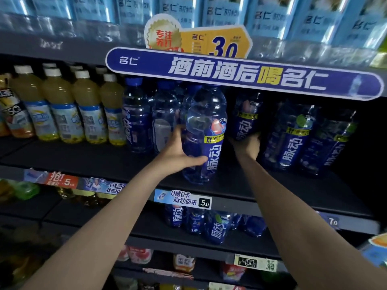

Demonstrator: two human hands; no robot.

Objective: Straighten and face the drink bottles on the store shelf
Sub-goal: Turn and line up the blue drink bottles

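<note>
Here the left hand grips the front bottle; its thumb curls across the smooth clear plastic low on the body, the other fingers wrapped round the far side out of sight; the bottle is tall, rounded at the shoulder, waisted in the middle, tinted blue, with a glossy blue label facing forward, and it sits near the front edge of the dark shelf, its base just at the shelf surface though contact cannot be told. The right hand reaches deeper in and holds the second bottle from below; its fingers are hidden round the bottle's lower part in shadow, so how tightly they close cannot be told; that bottle is the same blue ribbed shape, well back on the shelf. To the right stand two more blue bottles, leaning slightly; to the left a close cluster of blue-capped bottles, then a row of cloudy yellow bottles with white caps. Above hangs a long rounded blue banner; a price tag sits on the shelf lip below.
</note>
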